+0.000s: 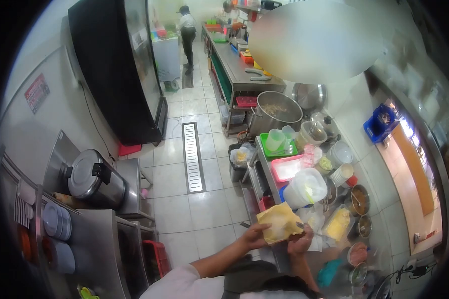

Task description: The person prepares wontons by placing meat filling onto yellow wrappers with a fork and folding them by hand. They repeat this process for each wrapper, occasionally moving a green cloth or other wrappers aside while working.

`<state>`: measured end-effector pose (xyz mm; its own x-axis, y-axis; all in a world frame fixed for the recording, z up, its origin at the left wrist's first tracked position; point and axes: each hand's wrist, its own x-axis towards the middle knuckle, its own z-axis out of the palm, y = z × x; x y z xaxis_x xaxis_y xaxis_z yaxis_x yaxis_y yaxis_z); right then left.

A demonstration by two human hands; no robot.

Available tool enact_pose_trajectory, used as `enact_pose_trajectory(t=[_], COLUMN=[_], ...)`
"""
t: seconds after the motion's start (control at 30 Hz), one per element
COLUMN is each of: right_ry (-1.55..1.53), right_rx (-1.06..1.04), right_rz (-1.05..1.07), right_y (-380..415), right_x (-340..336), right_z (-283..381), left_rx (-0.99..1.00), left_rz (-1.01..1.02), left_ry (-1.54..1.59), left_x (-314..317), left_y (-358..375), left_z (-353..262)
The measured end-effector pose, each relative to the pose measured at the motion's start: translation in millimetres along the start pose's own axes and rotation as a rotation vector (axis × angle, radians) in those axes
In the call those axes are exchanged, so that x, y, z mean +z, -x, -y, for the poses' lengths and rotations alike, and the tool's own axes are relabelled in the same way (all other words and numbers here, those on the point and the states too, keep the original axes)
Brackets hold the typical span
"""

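A flat, yellow sheet of something like dough or paper (pixel 279 223) is held up between my two hands over the near end of the counter. My left hand (pixel 256 235) pinches its left edge, and my right hand (pixel 301 240) grips its lower right side, with something small and dark by the fingers. Just beyond the sheet stands a large translucent white container (pixel 307 187). To the right lies a clear tray of yellow food (pixel 338 224), with a crumpled plastic bag (pixel 313 217) between it and the sheet.
Behind are a green tray with cups (pixel 272 144), a pink tray (pixel 287 168) and a big steel pot (pixel 278 109). Small bowls line the right side. A bin (pixel 240 158) stands left of the counter. Another person (pixel 187 30) stands far down the aisle.
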<state>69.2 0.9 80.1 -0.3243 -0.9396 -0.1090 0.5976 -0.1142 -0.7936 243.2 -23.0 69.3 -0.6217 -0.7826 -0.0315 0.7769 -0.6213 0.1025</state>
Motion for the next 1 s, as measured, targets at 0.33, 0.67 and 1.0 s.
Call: enact_pose_trajectory(t=[0.33, 0.67, 1.0], right_ry=[0.480, 0.484, 0.857], right_rx=[0.007, 0.062, -0.153], right_rz=[0.005, -0.042, -0.619], right_y=[-7.9, 56.0, 104.7], right_x=[-111.3, -236.0, -391.9], right_z=[39.3, -31.8, 86.3], left_rx=[-0.023, -0.201, -0.358], left_rz=[0.176, -0.018, -0.191], left_ry=[0.273, 0.178, -0.174], left_x=[8.9, -28.0, -48.8], left_y=[-15.6, -66.3, -89.8], left_z=[0.6, 57.8, 178.8])
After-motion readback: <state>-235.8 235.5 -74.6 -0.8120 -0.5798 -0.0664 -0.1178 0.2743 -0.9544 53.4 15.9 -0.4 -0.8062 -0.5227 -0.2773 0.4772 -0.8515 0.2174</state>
